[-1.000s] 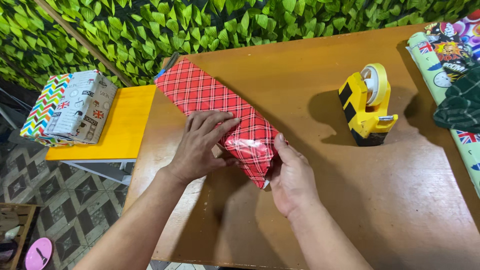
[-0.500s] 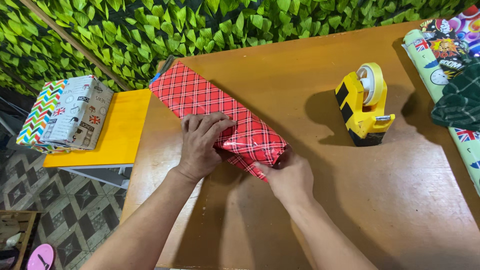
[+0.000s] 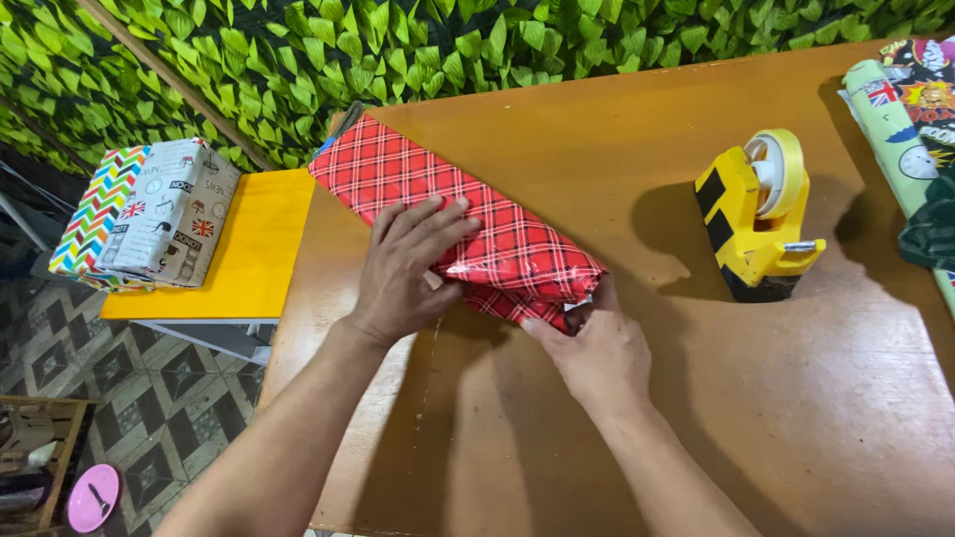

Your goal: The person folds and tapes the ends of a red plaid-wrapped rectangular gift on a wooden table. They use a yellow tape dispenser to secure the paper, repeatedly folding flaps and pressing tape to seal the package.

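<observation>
A long box wrapped in red plaid paper (image 3: 438,199) lies slantwise on the brown wooden table (image 3: 696,398). My left hand (image 3: 403,268) presses flat on the middle of its top, fingers spread. At the package's near end, my right hand (image 3: 592,348) pinches and folds the loose paper flap against the end face. A yellow and black tape dispenser (image 3: 756,214) with a roll of clear tape stands to the right of the package, apart from both hands.
Rolls of printed wrapping paper (image 3: 895,109) lie at the table's right edge. A yellow side table (image 3: 249,249) on the left bears two wrapped boxes (image 3: 149,214). A wall of green leaves (image 3: 398,50) runs behind. A patterned tile floor (image 3: 149,398) lies below left.
My right hand has moved from beside the package's end to under it, folding the paper flap in. My left hand stayed pressed on top, fingers now spread wider.
</observation>
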